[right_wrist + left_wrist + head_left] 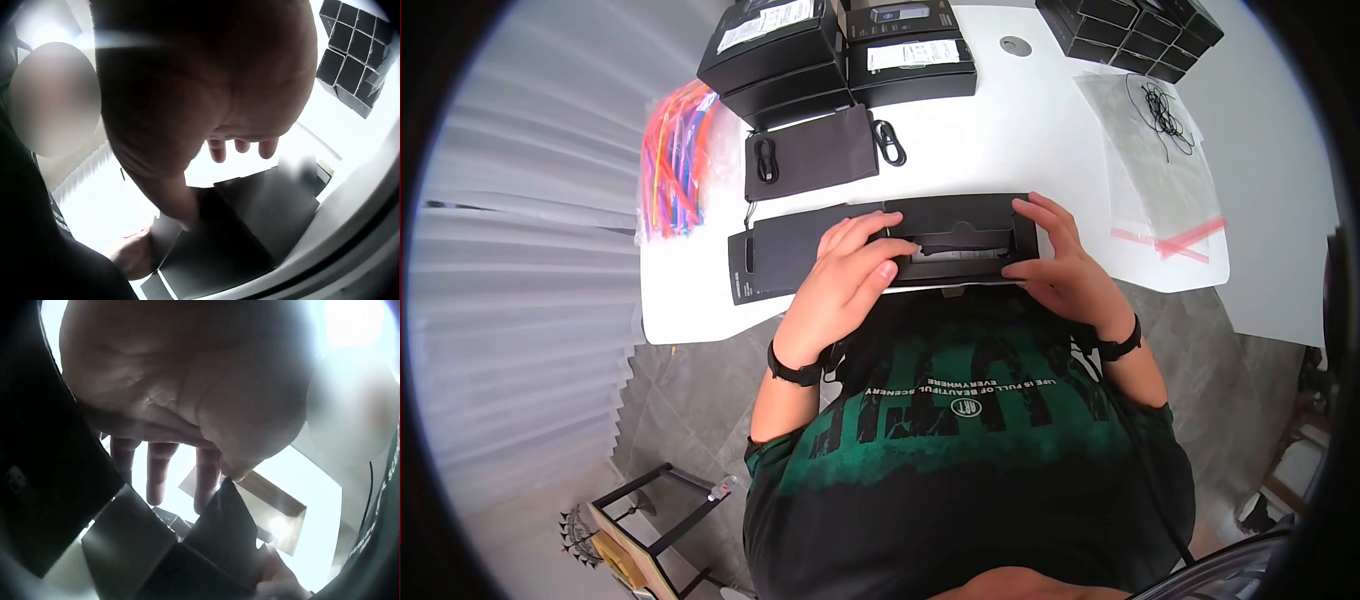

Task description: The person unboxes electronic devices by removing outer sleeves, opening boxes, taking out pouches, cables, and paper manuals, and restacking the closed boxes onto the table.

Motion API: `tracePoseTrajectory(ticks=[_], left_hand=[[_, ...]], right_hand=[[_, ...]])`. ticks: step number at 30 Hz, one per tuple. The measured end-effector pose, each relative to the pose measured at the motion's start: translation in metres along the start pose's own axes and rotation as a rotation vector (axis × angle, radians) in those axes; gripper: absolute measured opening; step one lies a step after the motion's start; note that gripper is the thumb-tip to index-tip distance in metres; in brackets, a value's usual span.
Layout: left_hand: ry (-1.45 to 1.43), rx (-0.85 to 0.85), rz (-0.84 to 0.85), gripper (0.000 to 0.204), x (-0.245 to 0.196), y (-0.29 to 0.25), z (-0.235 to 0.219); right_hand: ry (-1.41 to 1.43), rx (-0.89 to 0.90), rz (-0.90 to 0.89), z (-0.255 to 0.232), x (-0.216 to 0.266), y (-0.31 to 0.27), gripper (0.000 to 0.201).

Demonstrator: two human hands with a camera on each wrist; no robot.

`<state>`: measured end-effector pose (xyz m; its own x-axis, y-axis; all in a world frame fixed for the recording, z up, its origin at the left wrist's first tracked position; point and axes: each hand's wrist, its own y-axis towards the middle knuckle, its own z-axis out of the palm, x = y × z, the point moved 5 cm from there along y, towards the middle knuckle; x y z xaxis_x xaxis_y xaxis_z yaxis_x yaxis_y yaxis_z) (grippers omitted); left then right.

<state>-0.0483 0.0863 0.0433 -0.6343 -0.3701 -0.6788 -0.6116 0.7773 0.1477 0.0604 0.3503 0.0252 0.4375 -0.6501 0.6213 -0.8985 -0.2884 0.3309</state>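
Observation:
A black cardboard box (965, 268) lies open near the table's front edge, its long lid (790, 255) spread out to the left. Inside its narrow compartment shows something pale and dark, partly hidden. My left hand (840, 285) is over the compartment's left end, with the index fingertip at the opening and the thumb by the near side. Seen from the left wrist, that hand's fingers (164, 472) reach down fairly straight. My right hand (1072, 270) holds the box's right end, thumb on the near wall and fingers at the far edge. The right wrist view shows that thumb (178, 203) against the box.
Behind the lid lies a flat dark pouch (815, 150) with coiled black cables (889, 143). Stacked black boxes (785, 70) stand at the back left, more small boxes (1130, 35) at the back right. Colourful strips (675, 165) lie left, clear plastic bags (1150, 190) right.

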Motion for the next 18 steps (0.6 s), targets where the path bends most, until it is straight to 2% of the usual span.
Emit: tracePoseTrajectory(ticks=[1, 3, 6, 8, 9, 10, 11, 13, 15, 17, 18], left_hand=[[-0.005, -0.002, -0.002, 0.028, 0.0, 0.0, 0.0], [0.16, -0.014, 0.043, 0.028, -0.003, 0.002, -0.001], [0.25, 0.013, 0.046, 0.043, -0.004, 0.005, 0.001], [0.286, 0.026, 0.047, 0.051, -0.007, 0.008, 0.0], [0.305, 0.023, 0.04, 0.061, -0.006, 0.009, -0.001], [0.324, 0.02, 0.032, 0.073, -0.005, 0.011, -0.002], [0.324, 0.014, 0.032, 0.073, -0.005, 0.013, -0.002], [0.322, 0.033, 0.026, 0.092, -0.002, 0.015, -0.003], [0.332, 0.049, 0.012, 0.099, 0.003, 0.02, -0.003], [0.338, 0.064, -0.003, 0.106, 0.008, 0.023, -0.001], [0.354, 0.063, -0.01, 0.108, 0.01, 0.024, 0.002]], right_hand=[[-0.042, 0.008, -0.021, 0.0, 0.001, -0.002, 0.03], [-0.087, 0.018, -0.042, -0.003, 0.004, -0.003, 0.028], [-0.031, 0.072, -0.051, -0.01, 0.007, 0.005, 0.024], [0.003, 0.051, 0.032, -0.005, -0.004, 0.008, 0.019], [-0.002, 0.052, 0.031, -0.004, 0.0, 0.01, 0.019], [-0.039, 0.042, 0.114, -0.001, 0.001, 0.013, 0.023], [-0.076, 0.031, 0.195, -0.001, 0.0, 0.014, 0.026], [-0.068, -0.001, 0.24, 0.0, -0.003, 0.013, 0.03], [-0.058, -0.036, 0.289, 0.0, -0.008, 0.011, 0.034], [0.139, -0.148, 0.323, -0.004, -0.014, 0.01, 0.038], [0.136, -0.146, 0.321, -0.004, -0.015, 0.008, 0.038]])
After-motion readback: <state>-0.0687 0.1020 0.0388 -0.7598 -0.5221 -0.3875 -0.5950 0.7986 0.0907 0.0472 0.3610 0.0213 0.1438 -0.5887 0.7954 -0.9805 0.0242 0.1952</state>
